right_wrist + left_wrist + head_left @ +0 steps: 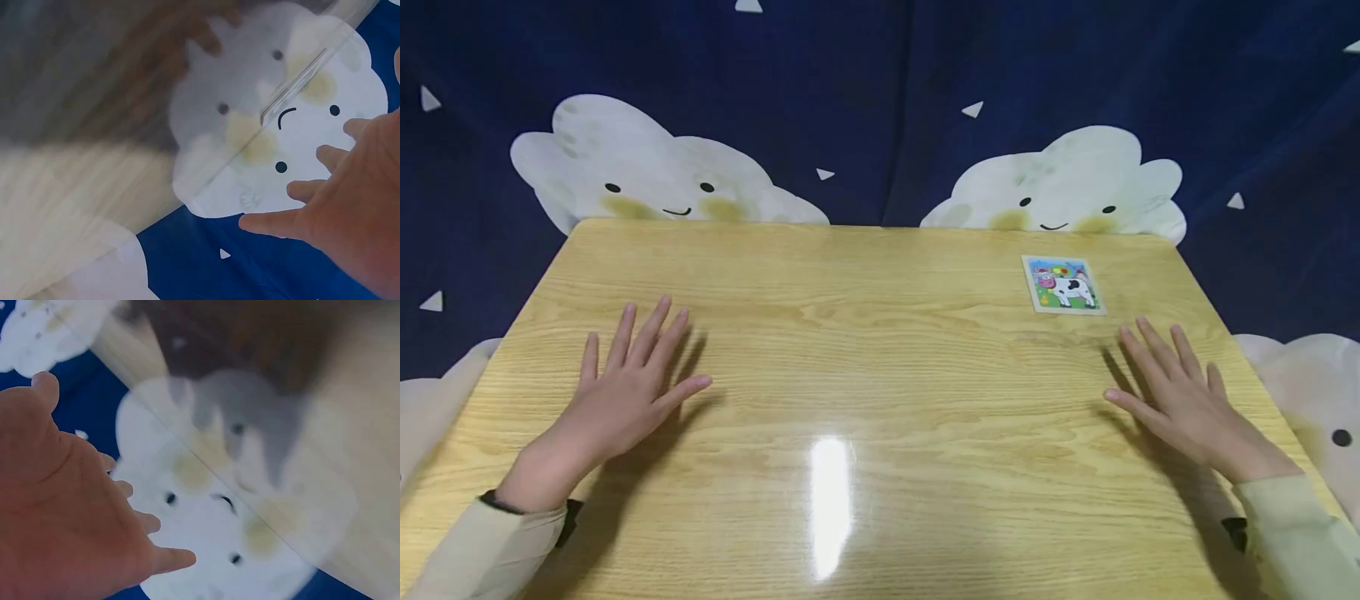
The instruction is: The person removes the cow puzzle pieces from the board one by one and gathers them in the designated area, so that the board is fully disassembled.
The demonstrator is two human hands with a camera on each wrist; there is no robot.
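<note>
My left hand [625, 396] is held over the left side of the wooden table, palm down with its fingers straight and spread. Over on the right side, my right hand [1187, 408] hovers the same way, fingers fanned out. Both cast shadows on the tabletop, and neither holds anything. Just beyond the right fingertips lies a small square picture board [1064, 285] showing a cartoon cow on grass, with a pale border. From the right wrist, the picture board [294, 87] shows only as a thin edge on.
The glossy table [880, 358] reflects a bright light streak near its front. Behind it hangs a dark blue curtain [865, 100] printed with white smiling clouds [647, 167] and small triangles. Black bands [571, 521] sit at the cuffs of pale sleeves.
</note>
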